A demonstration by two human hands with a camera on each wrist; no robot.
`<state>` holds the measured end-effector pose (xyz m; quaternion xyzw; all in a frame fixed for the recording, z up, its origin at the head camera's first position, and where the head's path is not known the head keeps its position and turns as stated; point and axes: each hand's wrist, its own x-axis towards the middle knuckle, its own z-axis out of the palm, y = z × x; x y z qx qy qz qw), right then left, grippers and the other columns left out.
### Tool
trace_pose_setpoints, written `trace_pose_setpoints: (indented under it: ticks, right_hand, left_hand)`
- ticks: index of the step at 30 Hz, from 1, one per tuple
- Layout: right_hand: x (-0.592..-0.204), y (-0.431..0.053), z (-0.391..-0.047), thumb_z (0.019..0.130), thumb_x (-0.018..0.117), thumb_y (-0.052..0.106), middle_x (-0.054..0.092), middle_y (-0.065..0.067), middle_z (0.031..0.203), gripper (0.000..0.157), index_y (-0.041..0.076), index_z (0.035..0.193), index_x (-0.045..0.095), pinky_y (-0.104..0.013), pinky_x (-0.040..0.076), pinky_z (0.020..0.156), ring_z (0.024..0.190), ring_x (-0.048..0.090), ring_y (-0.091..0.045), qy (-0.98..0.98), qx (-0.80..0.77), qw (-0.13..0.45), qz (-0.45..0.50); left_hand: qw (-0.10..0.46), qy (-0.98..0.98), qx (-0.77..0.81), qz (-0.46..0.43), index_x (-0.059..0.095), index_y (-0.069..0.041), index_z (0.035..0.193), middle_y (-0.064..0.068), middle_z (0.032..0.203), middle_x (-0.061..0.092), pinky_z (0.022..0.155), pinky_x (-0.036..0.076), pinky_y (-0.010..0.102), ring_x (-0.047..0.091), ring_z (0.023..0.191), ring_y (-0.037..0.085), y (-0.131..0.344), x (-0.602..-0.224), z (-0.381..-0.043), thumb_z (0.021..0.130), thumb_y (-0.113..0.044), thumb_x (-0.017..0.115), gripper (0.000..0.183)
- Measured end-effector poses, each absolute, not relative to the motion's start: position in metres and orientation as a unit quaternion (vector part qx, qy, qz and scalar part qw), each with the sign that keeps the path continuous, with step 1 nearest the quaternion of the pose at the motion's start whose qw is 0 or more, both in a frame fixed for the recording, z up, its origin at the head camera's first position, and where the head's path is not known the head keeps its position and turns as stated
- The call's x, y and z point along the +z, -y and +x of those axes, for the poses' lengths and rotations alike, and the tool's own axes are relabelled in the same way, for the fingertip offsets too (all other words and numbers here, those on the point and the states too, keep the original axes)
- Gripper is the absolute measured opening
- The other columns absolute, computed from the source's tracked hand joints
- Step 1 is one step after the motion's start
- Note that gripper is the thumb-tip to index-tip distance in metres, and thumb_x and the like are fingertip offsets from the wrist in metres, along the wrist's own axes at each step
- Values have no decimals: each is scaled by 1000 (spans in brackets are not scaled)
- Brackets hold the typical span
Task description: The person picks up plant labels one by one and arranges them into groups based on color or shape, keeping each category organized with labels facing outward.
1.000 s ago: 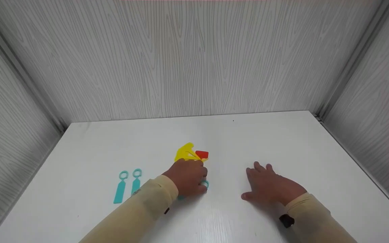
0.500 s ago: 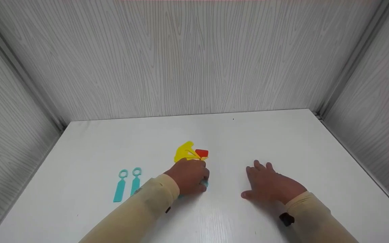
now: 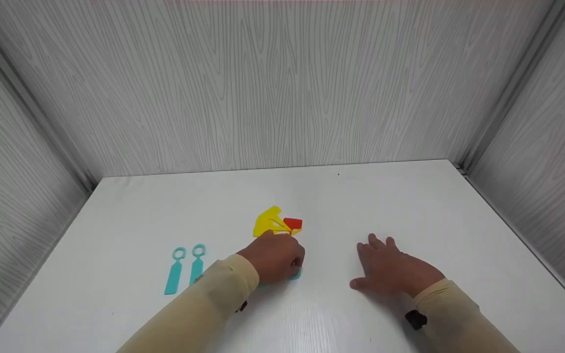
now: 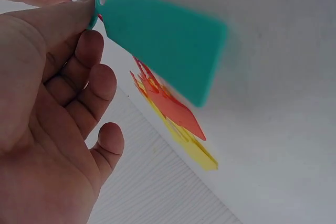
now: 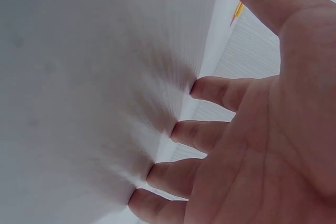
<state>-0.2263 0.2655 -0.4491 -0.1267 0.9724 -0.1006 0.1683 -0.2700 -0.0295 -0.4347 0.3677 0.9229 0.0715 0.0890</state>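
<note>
My left hand [image 3: 272, 257] pinches the ring end of a flat teal tag [image 4: 165, 43] between thumb and index finger, as the left wrist view shows. The tag's wide end points away from the palm, close over the white table; in the head view my hand hides most of it. My other fingers curl loosely beside it. Just beyond my knuckles lie flat yellow pieces [image 3: 265, 223] and red pieces [image 3: 293, 223], partly overlapping. Off to the right, my right hand [image 3: 393, 268] rests on the tabletop with fingers spread, fingertips touching the surface and nothing held.
Two more teal ring-ended tags, an outer one [image 3: 173, 278] and an inner one [image 3: 197, 267], lie side by side on the left; my left sleeve [image 3: 209, 299] overlaps the inner one. Grey wood-grain panels [image 3: 282, 88] wall the table [image 3: 371, 196] at the back and sides.
The teal ring that showed beside my left thumb has gone from sight, and a teal edge shows below the fingers instead. The left fingers have shifted slightly; my right hand stays put.
</note>
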Motion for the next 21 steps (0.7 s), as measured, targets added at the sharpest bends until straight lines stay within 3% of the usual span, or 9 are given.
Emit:
trace_pose_setpoints:
  ticks: [11,16,21]
  right_hand:
    - [-447,-265,-226,101,75,56,24,-36,176,95,-2,167,41,-81,36,115,157,17,-69,-970,-106,180,-124]
    - [-449,-266,-227,100,76,55,27,-36,174,93,-3,164,43,-79,40,112,155,23,-68,-970,-105,176,-128]
    - [-451,-266,-230,99,78,55,30,-37,172,91,-3,161,46,-78,43,111,151,27,-68,-971,-100,172,-134]
  left_hand:
    - [119,-927,132,331,83,-22,110,-14,91,72,94,60,32,64,89,12,45,-419,-265,103,-31,83,12]
    - [161,-916,211,301,79,-23,102,-12,89,71,89,59,33,64,92,14,64,-411,-270,105,-31,81,9]
    - [186,-914,260,249,80,-20,104,-5,90,70,81,58,36,62,94,20,86,-410,-276,106,-29,78,9]
